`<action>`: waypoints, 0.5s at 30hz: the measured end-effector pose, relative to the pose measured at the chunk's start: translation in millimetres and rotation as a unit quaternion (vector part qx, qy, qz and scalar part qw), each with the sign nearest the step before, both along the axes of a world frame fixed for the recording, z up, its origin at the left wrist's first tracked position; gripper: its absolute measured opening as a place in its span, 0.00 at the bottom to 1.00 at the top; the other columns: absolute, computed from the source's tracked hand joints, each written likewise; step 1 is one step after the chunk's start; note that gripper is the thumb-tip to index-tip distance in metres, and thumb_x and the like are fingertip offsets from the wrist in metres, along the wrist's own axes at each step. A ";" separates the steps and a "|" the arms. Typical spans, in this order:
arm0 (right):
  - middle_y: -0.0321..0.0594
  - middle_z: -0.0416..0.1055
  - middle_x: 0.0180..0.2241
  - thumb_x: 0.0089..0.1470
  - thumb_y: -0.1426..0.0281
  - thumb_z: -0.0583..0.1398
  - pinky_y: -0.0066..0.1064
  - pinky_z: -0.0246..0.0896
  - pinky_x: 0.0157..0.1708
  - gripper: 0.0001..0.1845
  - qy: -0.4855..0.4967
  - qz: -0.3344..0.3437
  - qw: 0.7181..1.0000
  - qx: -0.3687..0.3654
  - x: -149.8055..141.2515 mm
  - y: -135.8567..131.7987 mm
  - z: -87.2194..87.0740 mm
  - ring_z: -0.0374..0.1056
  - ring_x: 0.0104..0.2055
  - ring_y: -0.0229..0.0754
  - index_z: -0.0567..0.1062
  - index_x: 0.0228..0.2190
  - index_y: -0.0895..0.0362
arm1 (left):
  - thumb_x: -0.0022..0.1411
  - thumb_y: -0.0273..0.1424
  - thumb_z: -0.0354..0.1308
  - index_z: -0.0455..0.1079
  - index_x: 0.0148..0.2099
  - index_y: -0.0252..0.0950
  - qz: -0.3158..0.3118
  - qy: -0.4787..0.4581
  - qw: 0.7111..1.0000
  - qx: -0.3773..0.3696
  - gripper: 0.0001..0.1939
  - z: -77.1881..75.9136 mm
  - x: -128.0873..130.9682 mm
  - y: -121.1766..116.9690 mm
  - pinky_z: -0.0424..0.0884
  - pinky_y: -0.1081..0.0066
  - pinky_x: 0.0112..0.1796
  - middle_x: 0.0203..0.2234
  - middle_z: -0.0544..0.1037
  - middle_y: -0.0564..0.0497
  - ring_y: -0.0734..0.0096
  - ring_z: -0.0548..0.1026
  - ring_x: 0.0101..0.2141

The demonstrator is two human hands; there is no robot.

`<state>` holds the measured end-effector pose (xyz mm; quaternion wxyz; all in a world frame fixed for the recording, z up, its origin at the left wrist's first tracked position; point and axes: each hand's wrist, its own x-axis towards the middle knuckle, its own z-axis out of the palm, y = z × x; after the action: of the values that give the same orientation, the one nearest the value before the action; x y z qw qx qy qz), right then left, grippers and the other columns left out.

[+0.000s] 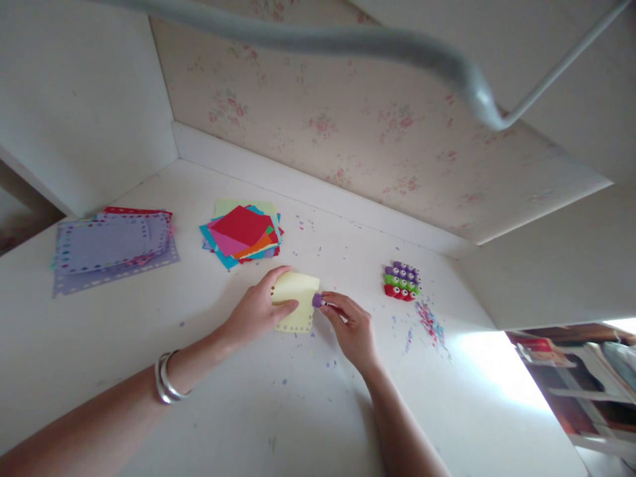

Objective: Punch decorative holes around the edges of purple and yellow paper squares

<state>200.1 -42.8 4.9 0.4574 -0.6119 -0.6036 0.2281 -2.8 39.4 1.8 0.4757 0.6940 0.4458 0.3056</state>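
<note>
In the head view, my left hand (261, 308) grips the left side of a pale yellow sheet of paper (297, 291), its thumb lying on top. Small punched holes run along the sheet's bottom edge and show near its left and right edges. At the right edge of the paper, my right hand (352, 324) pinches a small purple paper punch (317, 301) between thumb and fingers. The punch touches or overlaps that edge; whether it is pressed down I cannot tell.
Coloured paper sheets (243, 228) are stacked behind my left hand. Purple sheets with punched borders (106, 245) lie far left. Several punches (402, 281) in purple, green and red stand at right, near a scatter of confetti (431, 322). A blurred grey bar (318, 40) crosses the top.
</note>
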 end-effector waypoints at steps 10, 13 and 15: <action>0.40 0.78 0.42 0.60 0.69 0.60 0.37 0.71 0.45 0.09 -0.022 0.048 0.998 -0.027 -1.8 -3.4 4.2 0.74 0.45 0.44 0.79 0.40 0.50 | 0.57 0.37 0.61 0.59 0.62 0.38 0.024 -0.011 1.000 0.001 0.32 -1.3 0.7 0.0 0.71 0.65 0.50 0.57 0.70 0.46 0.58 0.72 0.54; 0.39 0.78 0.42 0.60 0.69 0.60 0.36 0.71 0.44 0.09 -0.017 0.057 0.998 -0.032 -2.1 -3.6 5.7 0.74 0.45 0.43 0.79 0.40 0.49 | 0.57 0.37 0.60 0.59 0.62 0.37 0.025 -0.007 1.000 0.002 0.32 -1.4 0.5 0.5 0.71 0.64 0.50 0.56 0.71 0.45 0.57 0.71 0.54; 0.39 0.78 0.42 0.59 0.69 0.61 0.35 0.71 0.44 0.08 -0.010 0.047 0.998 -0.032 -2.2 -3.5 7.0 0.74 0.44 0.43 0.80 0.40 0.50 | 0.57 0.37 0.60 0.59 0.62 0.38 0.025 -0.001 1.000 0.002 0.32 -1.4 0.4 0.6 0.72 0.64 0.49 0.56 0.72 0.45 0.56 0.72 0.53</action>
<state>197.9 -46.3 11.9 0.4205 -0.5990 -0.6290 0.2624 -2.4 40.0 0.4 0.4671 0.6830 0.4620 0.3192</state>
